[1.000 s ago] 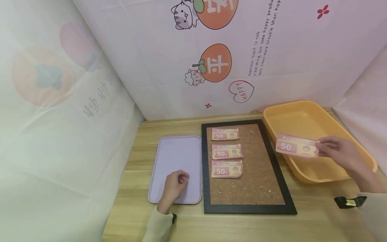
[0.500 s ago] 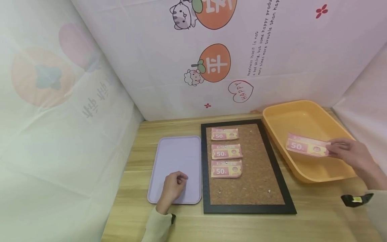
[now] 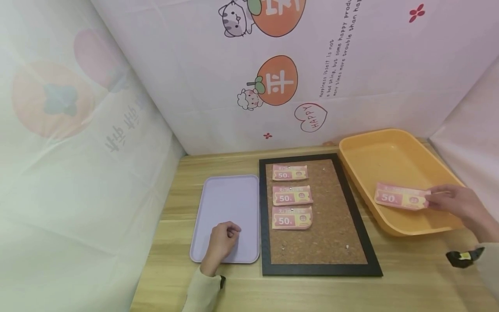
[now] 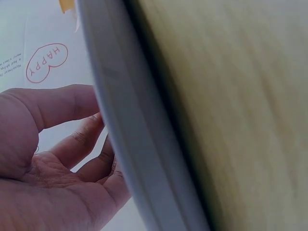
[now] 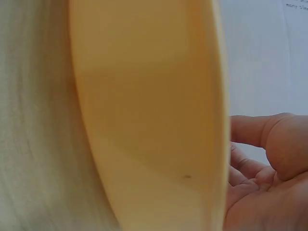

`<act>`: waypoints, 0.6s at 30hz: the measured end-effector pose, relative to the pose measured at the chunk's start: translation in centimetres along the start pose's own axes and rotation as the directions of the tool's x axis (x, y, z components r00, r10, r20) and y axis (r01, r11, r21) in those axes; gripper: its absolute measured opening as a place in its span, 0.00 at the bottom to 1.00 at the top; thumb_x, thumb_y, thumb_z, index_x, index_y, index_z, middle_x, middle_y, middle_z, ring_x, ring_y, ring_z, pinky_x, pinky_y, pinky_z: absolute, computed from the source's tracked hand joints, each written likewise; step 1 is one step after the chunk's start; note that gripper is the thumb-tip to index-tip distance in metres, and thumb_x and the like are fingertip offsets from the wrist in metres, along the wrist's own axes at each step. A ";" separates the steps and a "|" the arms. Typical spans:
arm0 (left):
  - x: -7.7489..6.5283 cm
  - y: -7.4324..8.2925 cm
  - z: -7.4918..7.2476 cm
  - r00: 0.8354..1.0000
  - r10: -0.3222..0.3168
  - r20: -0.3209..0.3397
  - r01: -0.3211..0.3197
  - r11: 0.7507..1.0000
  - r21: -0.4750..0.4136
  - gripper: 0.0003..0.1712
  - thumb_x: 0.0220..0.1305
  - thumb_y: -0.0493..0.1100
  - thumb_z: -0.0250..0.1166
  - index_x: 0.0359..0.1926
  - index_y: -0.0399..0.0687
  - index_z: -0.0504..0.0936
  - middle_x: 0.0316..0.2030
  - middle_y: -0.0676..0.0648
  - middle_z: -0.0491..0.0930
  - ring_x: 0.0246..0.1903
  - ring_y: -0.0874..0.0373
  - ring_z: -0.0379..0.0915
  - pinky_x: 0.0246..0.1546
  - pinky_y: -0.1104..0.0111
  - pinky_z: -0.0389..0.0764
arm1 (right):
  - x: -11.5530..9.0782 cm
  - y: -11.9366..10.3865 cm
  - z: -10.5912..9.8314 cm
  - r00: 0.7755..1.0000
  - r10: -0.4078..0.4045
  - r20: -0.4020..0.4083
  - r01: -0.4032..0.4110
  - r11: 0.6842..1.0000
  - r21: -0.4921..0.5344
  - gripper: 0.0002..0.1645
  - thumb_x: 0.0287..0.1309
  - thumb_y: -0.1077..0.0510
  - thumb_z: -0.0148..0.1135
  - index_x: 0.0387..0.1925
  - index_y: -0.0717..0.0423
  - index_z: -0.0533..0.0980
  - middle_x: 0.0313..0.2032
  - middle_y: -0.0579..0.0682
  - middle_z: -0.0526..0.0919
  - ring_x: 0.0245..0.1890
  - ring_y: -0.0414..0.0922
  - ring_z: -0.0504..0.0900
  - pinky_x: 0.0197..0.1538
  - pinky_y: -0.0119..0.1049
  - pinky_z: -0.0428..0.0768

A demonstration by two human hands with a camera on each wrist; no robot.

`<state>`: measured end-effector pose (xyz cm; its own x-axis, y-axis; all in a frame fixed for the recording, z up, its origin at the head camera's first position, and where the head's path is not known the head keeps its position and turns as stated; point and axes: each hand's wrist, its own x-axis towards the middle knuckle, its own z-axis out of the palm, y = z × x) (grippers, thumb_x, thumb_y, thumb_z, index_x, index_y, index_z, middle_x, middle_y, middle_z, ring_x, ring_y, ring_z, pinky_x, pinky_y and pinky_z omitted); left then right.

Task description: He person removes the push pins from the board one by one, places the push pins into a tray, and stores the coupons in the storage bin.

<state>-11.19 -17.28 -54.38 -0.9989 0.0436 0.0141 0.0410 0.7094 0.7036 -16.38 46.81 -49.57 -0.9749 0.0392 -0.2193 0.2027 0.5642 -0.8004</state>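
My right hand (image 3: 457, 203) pinches the right end of a pink and yellow paper coupon (image 3: 401, 197) marked 50. The coupon lies within the outline of a yellow plastic basin (image 3: 383, 157); whether it touches the bottom I cannot tell. In the right wrist view, the basin's wall (image 5: 149, 110) hides the fingertips and the coupon. Loosely curled and holding nothing, my left hand (image 3: 223, 241) is at the near part of a lavender tray (image 3: 230, 195). The tray's rim covers its fingertips in the left wrist view.
Between tray and basin lies a black-framed corkboard (image 3: 327, 242). Three coupons are pinned down its left side: top (image 3: 290, 173), middle (image 3: 292, 196), lower (image 3: 292, 218). Several small pins stick in the cork. A printed cloth (image 3: 210, 108) hangs behind the wooden table (image 3: 312, 294).
The right hand has carried the coupon to the right, then lower over the basin, keeping hold of it. The left hand stays almost where it was.
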 end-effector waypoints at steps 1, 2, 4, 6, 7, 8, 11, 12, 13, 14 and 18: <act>0.0 0.0 0.0 1.000 0.000 -0.001 0.000 1.000 -0.001 0.10 0.56 0.24 0.63 0.32 0.38 0.88 0.27 0.45 0.86 0.26 0.63 0.75 0.30 0.74 0.78 | 0.1 0.2 0.0 1.000 -0.003 0.004 0.003 1.000 0.008 0.24 0.74 0.60 0.60 0.52 0.82 0.69 0.27 0.24 0.85 0.28 0.28 0.86 0.33 0.22 0.81; 0.0 0.0 0.0 1.000 -0.002 0.001 0.002 1.000 -0.004 0.10 0.57 0.24 0.63 0.32 0.38 0.88 0.27 0.45 0.86 0.26 0.63 0.76 0.30 0.74 0.78 | 0.1 0.5 0.1 1.000 -0.003 0.008 0.002 1.000 0.027 0.20 0.73 0.61 0.60 0.49 0.80 0.71 0.26 0.25 0.86 0.28 0.28 0.86 0.32 0.22 0.82; 0.0 -0.1 -0.1 1.000 -0.007 0.003 0.007 1.000 -0.005 0.09 0.57 0.25 0.63 0.32 0.38 0.88 0.27 0.45 0.86 0.26 0.63 0.76 0.31 0.74 0.79 | 0.2 0.9 0.1 1.000 -0.006 0.017 0.005 0.998 0.059 0.13 0.72 0.63 0.60 0.46 0.74 0.74 0.26 0.27 0.87 0.27 0.29 0.86 0.32 0.23 0.82; 0.0 -0.1 -0.1 1.000 -0.010 -0.001 0.010 1.000 -0.008 0.09 0.57 0.25 0.63 0.32 0.38 0.87 0.27 0.45 0.86 0.27 0.63 0.76 0.31 0.75 0.79 | 0.2 1.3 0.3 1.000 -0.010 0.014 0.009 0.998 0.054 0.12 0.71 0.64 0.61 0.43 0.75 0.75 0.25 0.28 0.87 0.26 0.28 0.86 0.32 0.23 0.82; -0.1 -0.1 -0.2 1.000 -0.011 -0.003 0.011 1.000 -0.009 0.09 0.57 0.25 0.63 0.32 0.38 0.87 0.27 0.45 0.86 0.27 0.63 0.76 0.31 0.75 0.79 | 0.2 1.4 0.4 1.000 -0.013 0.010 0.012 0.999 0.037 0.15 0.70 0.64 0.61 0.43 0.80 0.75 0.25 0.30 0.88 0.26 0.27 0.86 0.31 0.23 0.82; -0.1 -0.1 -0.2 1.000 -0.012 -0.006 0.012 1.000 -0.009 0.09 0.57 0.25 0.63 0.32 0.38 0.87 0.27 0.45 0.86 0.27 0.63 0.76 0.31 0.75 0.79 | 0.2 1.5 0.5 1.000 -0.006 0.003 0.006 1.000 0.006 0.19 0.70 0.63 0.62 0.43 0.83 0.75 0.24 0.32 0.88 0.25 0.27 0.85 0.31 0.23 0.82; -0.1 0.0 -0.3 1.000 -0.001 -0.016 0.001 1.000 -0.006 0.10 0.56 0.24 0.62 0.32 0.37 0.87 0.26 0.45 0.86 0.27 0.63 0.77 0.31 0.74 0.80 | 0.3 1.5 0.7 1.000 0.001 -0.017 -0.003 0.993 -0.119 0.31 0.68 0.61 0.63 0.54 0.91 0.68 0.25 0.45 0.91 0.24 0.27 0.84 0.30 0.23 0.81; -0.2 0.0 -0.4 1.000 -0.001 -0.017 0.001 1.000 -0.008 0.10 0.56 0.24 0.62 0.32 0.37 0.87 0.26 0.45 0.86 0.27 0.63 0.77 0.31 0.74 0.80 | 0.3 1.5 0.8 1.000 0.002 -0.020 -0.006 0.988 -0.156 0.33 0.68 0.61 0.63 0.57 0.90 0.66 0.26 0.51 0.91 0.24 0.27 0.83 0.29 0.24 0.81; -0.2 0.0 -0.4 1.000 -0.002 -0.017 0.002 1.000 -0.009 0.10 0.56 0.24 0.62 0.32 0.37 0.87 0.26 0.45 0.86 0.26 0.63 0.77 0.31 0.74 0.80 | 0.3 1.4 0.8 1.000 0.009 -0.016 -0.012 0.983 -0.181 0.33 0.69 0.60 0.62 0.57 0.90 0.66 0.28 0.58 0.91 0.23 0.28 0.84 0.29 0.24 0.81; -0.2 0.0 -0.4 1.000 -0.001 -0.017 0.000 1.000 -0.009 0.10 0.56 0.24 0.62 0.32 0.37 0.87 0.26 0.45 0.86 0.26 0.63 0.76 0.31 0.74 0.79 | 0.4 1.4 0.8 1.000 0.012 -0.016 -0.015 0.977 -0.211 0.33 0.69 0.60 0.62 0.57 0.90 0.66 0.29 0.63 0.91 0.23 0.28 0.84 0.29 0.24 0.80; -0.2 0.0 -0.4 1.000 -0.001 -0.011 0.000 1.000 -0.017 0.08 0.58 0.24 0.64 0.32 0.37 0.87 0.26 0.45 0.85 0.27 0.63 0.77 0.31 0.75 0.79 | 0.6 1.3 0.7 1.000 0.018 0.023 -0.011 0.959 -0.285 0.32 0.71 0.59 0.60 0.56 0.90 0.67 0.34 0.70 0.89 0.23 0.32 0.85 0.29 0.23 0.78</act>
<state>-11.00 -17.60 -54.09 -0.9991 0.0357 0.0212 0.0401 0.6977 0.7153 -16.67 47.00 -51.16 -0.9687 0.0301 -0.2465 0.1783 0.7752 -0.6060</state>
